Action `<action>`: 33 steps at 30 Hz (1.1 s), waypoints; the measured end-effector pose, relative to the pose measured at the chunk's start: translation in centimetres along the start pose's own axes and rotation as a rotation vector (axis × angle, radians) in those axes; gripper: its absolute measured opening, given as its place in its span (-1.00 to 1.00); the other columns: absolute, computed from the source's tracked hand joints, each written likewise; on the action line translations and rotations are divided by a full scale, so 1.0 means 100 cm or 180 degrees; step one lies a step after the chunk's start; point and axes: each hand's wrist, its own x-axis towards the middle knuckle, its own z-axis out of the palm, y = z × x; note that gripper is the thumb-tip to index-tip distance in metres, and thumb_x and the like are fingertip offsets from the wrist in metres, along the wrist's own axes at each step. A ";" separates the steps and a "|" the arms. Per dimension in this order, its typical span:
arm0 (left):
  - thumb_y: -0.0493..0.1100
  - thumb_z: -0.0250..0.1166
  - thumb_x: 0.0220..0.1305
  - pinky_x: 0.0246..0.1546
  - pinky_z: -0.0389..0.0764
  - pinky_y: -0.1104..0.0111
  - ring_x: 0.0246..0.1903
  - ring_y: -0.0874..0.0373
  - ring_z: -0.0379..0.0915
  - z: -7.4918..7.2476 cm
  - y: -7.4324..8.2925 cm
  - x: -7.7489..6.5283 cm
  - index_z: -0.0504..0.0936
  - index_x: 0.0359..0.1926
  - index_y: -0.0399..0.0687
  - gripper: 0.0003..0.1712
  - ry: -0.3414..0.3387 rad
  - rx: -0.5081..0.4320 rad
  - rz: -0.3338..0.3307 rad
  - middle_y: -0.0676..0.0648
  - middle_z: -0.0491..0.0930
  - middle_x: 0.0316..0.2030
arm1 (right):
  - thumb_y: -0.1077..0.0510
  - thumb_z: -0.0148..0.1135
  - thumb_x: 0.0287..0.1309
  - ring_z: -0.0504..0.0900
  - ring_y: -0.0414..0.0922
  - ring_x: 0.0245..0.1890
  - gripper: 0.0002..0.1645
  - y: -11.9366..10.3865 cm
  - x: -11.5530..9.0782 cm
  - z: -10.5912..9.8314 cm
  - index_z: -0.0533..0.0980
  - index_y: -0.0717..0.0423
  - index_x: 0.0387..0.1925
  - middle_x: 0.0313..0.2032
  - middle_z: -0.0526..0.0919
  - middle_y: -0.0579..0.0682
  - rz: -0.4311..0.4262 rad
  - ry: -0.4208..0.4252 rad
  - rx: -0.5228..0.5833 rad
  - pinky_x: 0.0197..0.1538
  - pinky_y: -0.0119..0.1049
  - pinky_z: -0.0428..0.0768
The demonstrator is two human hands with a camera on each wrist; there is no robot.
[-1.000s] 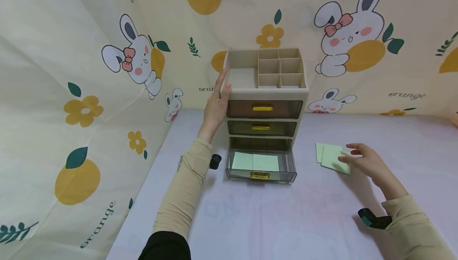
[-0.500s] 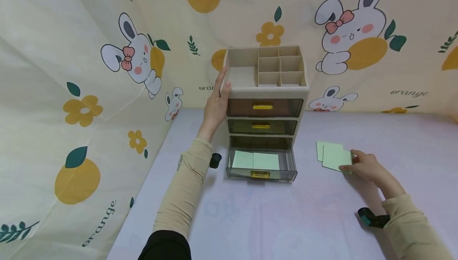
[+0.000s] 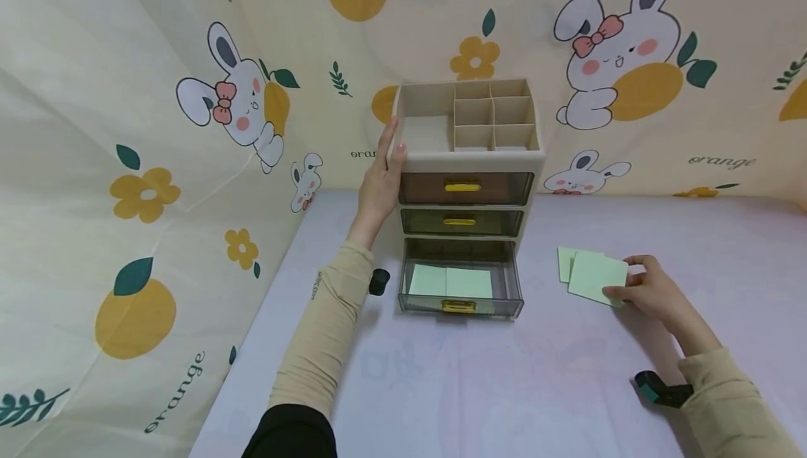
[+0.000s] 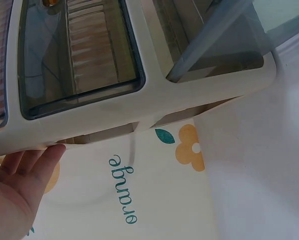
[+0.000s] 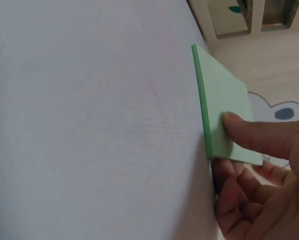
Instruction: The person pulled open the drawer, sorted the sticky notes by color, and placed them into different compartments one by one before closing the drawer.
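Note:
A pale green sticky-note pad [image 3: 595, 278] is pinched by my right hand [image 3: 658, 295], thumb on its top face and fingers at its right edge. In the right wrist view the pad [image 5: 224, 105] shows its thickness, low over the table. It overlaps a second green pad [image 3: 564, 262] lying behind it to the left. My left hand [image 3: 380, 195] rests against the left side of a cream desktop drawer organizer [image 3: 473, 162], fingers extended. The organizer's bottom drawer [image 3: 506, 288] is pulled out, with two green pads [image 3: 468, 283] side by side inside.
Two upper drawers [image 3: 498, 188] with yellow handles are closed. Divided compartments [image 3: 474, 113] form the organizer's top. Behind stands a rabbit-and-orange patterned backdrop [image 3: 391, 52]. A pale cloth [image 3: 504, 388] covers the table.
My right hand has closed its thumb and fingers on the front green pad, which has shifted slightly to the right. The left hand stays against the organizer.

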 end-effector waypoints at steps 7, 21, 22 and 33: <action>0.44 -0.34 0.27 -0.17 0.51 -0.16 0.19 -0.30 0.33 0.000 0.001 0.000 -0.24 0.25 0.97 -0.46 -0.0019 0.0009 -0.0019 -0.01 0.08 0.43 | 0.00 -0.01 0.32 0.57 -0.37 -0.51 -0.43 0.005 -0.009 -0.003 0.22 0.38 0.13 -0.30 0.61 0.09 -0.0189 0.0437 0.0302 -0.44 -0.38 0.58; 0.40 -0.32 0.29 -0.18 0.52 -0.14 0.17 -0.30 0.35 -0.001 0.002 0.000 -0.24 0.25 0.97 -0.46 -0.0010 0.0000 -0.0025 0.03 0.07 0.44 | 0.15 0.14 0.22 0.62 -0.34 -0.56 -0.90 -0.012 -0.023 -0.014 0.50 -0.12 -0.23 -0.49 0.64 -0.41 -0.0775 0.0943 0.1251 -0.47 -0.49 0.53; 0.39 -0.31 0.30 -0.19 0.52 -0.14 0.16 -0.30 0.36 -0.001 0.002 0.000 -0.23 0.25 0.97 -0.46 -0.0012 -0.0002 -0.0028 0.03 0.07 0.44 | 0.18 0.13 0.23 0.62 -0.34 -0.55 -0.89 -0.018 -0.025 -0.014 0.50 -0.10 -0.23 -0.48 0.64 -0.43 -0.0854 0.0968 0.1255 -0.47 -0.50 0.52; 0.35 -0.29 0.33 -0.26 0.55 -0.10 0.15 -0.28 0.38 -0.001 0.002 -0.001 -0.24 0.24 0.99 -0.47 -0.0018 -0.0035 -0.0046 0.03 0.07 0.43 | 0.23 0.14 0.21 0.57 -0.37 -0.53 -0.91 -0.074 -0.027 0.009 0.52 0.06 -0.25 -0.48 0.63 -0.30 -0.1361 0.1052 0.1776 -0.41 -0.57 0.51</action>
